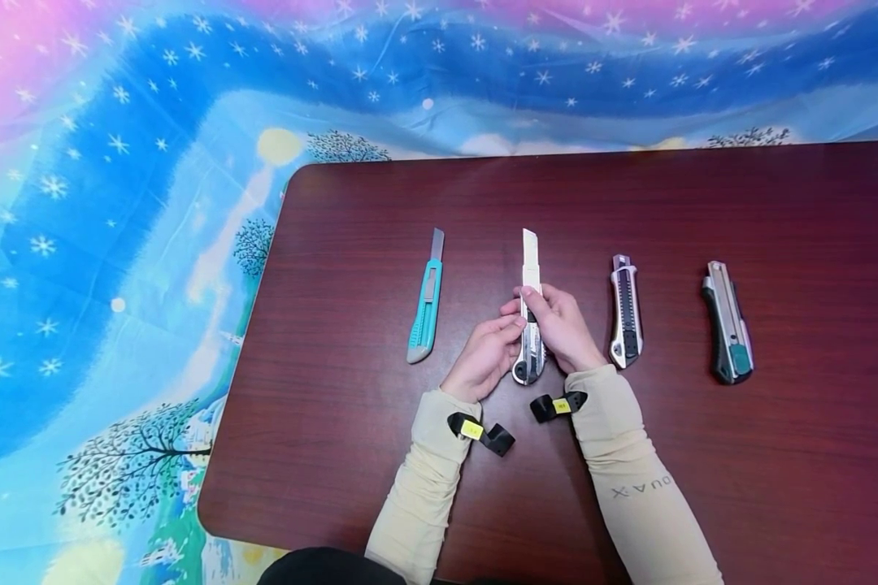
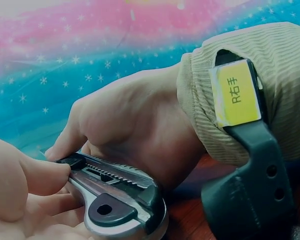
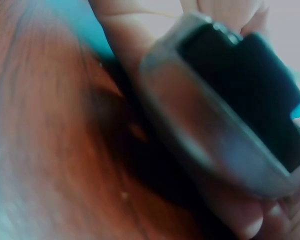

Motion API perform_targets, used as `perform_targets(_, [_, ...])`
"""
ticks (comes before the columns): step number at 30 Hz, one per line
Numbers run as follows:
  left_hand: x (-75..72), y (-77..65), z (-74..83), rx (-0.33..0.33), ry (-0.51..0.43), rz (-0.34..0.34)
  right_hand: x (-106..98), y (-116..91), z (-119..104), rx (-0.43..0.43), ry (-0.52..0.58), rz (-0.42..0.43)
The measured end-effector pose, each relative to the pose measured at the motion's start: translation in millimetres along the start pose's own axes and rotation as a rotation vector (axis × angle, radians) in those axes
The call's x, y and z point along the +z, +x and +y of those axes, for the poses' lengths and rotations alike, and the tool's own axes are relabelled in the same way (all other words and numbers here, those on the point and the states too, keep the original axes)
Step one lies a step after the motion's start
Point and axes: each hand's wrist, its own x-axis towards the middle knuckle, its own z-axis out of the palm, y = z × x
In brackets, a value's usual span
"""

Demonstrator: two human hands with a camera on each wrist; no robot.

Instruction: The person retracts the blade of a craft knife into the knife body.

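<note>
A silver and black snap-off utility knife (image 1: pixel 531 357) is held between both hands near the middle of the table, its blade (image 1: pixel 530 248) extended and pointing to the far side. My left hand (image 1: pixel 485 353) pinches the handle from the left, thumb on top. From the right, my right hand (image 1: pixel 562 325) grips it farther forward, its thumb lying across the body near the blade's base. The left wrist view shows the handle's rounded rear end (image 2: pixel 125 205) close up, with a toothed slider track. In the right wrist view the blurred knife end (image 3: pixel 190 115) fills the middle.
Left of the hands lies a teal utility knife (image 1: pixel 426 313) with its blade out. To the right lie a silver and black knife (image 1: pixel 626 313) and a grey, black and green one (image 1: pixel 728 325). The dark red table (image 1: pixel 351 455) has a rounded left edge; a patterned cloth (image 1: pixel 168 162) hangs beyond.
</note>
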Motion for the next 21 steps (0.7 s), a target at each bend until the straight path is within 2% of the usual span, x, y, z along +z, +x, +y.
perform_targets(21, [1.0, 1.4, -1.8, 0.030, -0.034, 0.032, -2.6, -2.3, 0.1, -0.044, 0.103, -0.116])
